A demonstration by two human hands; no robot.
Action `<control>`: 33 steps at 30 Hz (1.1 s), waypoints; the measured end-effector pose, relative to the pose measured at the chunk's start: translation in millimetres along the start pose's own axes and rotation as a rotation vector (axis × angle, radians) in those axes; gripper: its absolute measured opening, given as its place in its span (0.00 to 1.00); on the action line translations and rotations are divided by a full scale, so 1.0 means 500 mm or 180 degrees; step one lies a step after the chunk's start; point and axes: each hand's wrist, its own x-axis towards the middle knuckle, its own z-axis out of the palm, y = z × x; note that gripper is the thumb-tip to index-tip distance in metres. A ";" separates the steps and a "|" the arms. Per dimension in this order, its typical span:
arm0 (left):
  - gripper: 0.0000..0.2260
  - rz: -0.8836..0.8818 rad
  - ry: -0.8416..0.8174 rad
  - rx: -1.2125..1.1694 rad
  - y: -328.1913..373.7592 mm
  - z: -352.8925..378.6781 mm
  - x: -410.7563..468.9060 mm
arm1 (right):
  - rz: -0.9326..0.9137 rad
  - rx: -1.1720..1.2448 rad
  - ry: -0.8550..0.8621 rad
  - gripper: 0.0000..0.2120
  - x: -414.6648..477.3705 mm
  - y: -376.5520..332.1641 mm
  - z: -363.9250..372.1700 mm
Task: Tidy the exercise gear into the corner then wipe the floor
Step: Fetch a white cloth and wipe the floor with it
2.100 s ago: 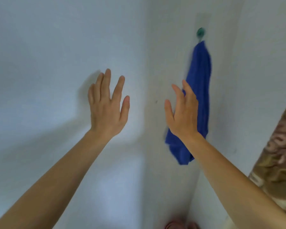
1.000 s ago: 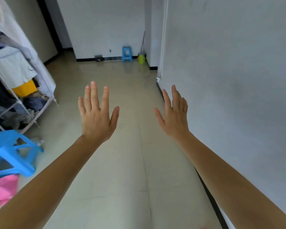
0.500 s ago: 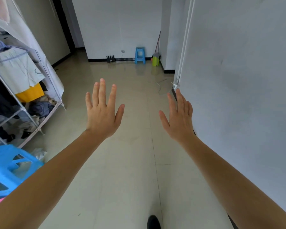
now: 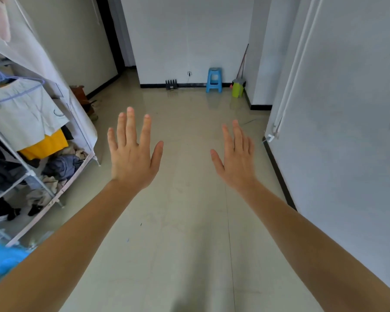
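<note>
Both arms reach forward over a beige tiled floor (image 4: pixel 189 233). My left hand (image 4: pixel 133 158) is raised with fingers straight and spread, holding nothing. My right hand (image 4: pixel 236 161) is also raised, fingers straight and close together, empty. At the far wall a small black ridged item (image 4: pixel 171 84) stands on the floor; I cannot tell what it is. No cloth is in view.
A clothes rack (image 4: pixel 32 140) with hanging and piled garments fills the left side. A blue stool (image 4: pixel 0 260) shows at the lower left edge. Another blue stool (image 4: pixel 214 80), a green bin (image 4: pixel 237 87) and a broom handle (image 4: pixel 243 61) stand by the far wall. A white wall (image 4: pixel 347 131) runs along the right.
The view swung from a wall corner with a hanging blue cloth to the hallway, then moved forward along it. Both hands stayed raised and empty throughout.
</note>
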 end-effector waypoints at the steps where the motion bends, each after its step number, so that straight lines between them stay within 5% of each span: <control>1: 0.29 -0.0052 0.0021 0.0007 -0.023 0.041 0.038 | -0.0055 -0.0009 -0.0006 0.32 0.046 0.007 0.040; 12: 0.28 0.0146 -0.0078 -0.0101 -0.214 0.508 0.561 | -0.0109 -0.0431 -0.0354 0.31 0.587 0.117 0.448; 33: 0.29 0.0292 -0.0124 -0.0130 -0.226 1.364 1.647 | 0.0331 -0.0390 -0.0122 0.32 1.670 0.610 1.081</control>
